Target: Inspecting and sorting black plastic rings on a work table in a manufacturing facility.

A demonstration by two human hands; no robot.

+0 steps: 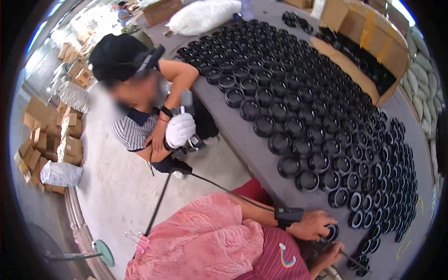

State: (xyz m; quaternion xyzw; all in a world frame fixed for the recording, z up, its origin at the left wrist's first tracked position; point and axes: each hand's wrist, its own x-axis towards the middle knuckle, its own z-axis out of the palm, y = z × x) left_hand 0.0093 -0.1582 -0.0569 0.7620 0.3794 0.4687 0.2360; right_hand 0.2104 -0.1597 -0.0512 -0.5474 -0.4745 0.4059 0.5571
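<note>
A small black ring (332,232) sits at the fingertips of my left hand (313,225), whose fingers are curled round its edge just above the table. Close below it, my right hand (329,256) is closed on a thin dark rod-like tool (354,262), with its long end pointing away over the table. What the other end does between my hands is hidden by my fingers. Several more black rings (361,263) lie near that tool's tip. A broad field of like rings (298,107) covers the grey table (266,170) beyond my hands.
An open cardboard box (364,32) with black parts stands at the far right. A white sack (205,16) rests on the table's far end. Another person (149,102) with one white glove is beside the table's left edge. Boxes (70,121) and sacks line the left wall.
</note>
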